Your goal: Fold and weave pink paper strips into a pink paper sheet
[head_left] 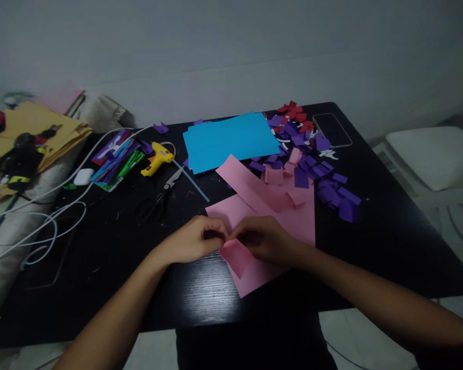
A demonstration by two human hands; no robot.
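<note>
Near the table's front edge, my left hand (200, 237) and my right hand (264, 237) meet over a pink paper sheet (299, 223). Between them is a small piece of pink paper (237, 258), curled upward, pinched by the fingers of both hands. My fingertips partly hide its upper edge. Just beyond my hands a pink paper strip (247, 185) lies aslant on the sheet. Several small folded pink pieces (273, 176) rest at the sheet's far side.
Blue sheets (231, 141) lie farther back. Purple pieces (327, 192) and red pieces (293, 110) are scattered right, near a phone (332, 129). Left are a yellow glue gun (157, 159) with its stick, scissors (162, 195), colored strips (118, 159) and white cables (54, 218).
</note>
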